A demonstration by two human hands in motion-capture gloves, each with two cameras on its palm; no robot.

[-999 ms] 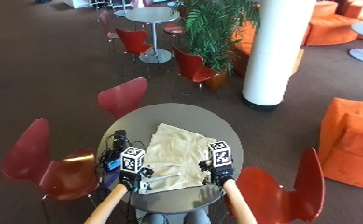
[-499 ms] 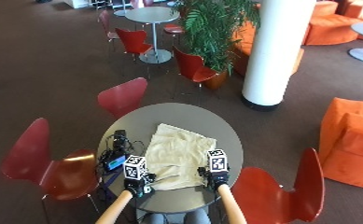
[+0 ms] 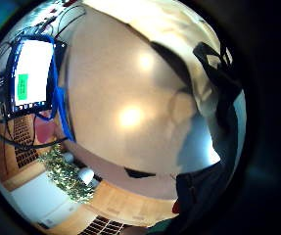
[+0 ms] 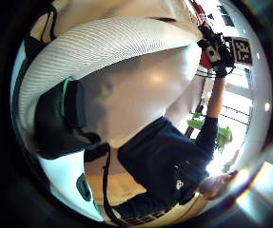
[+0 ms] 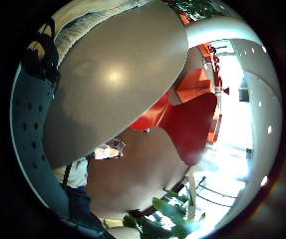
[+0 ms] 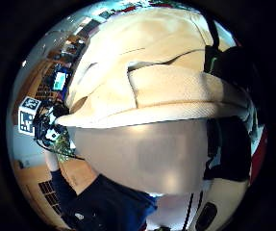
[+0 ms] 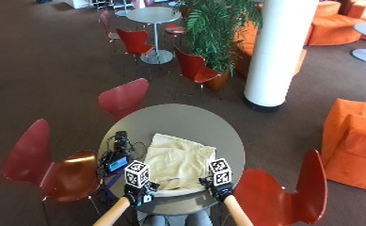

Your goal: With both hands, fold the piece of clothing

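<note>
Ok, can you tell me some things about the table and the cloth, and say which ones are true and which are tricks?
1. The cream ribbed fabric garment lies on a round grey table. True.
2. Both black-gloved hands, the left hand and the right hand, are at the garment's near edge. True.
3. The chairs around the table are blue. False: the moulded chairs are red.
4. A small device with a lit screen sits on the garment. False: it sits beside the garment, on the table.
</note>
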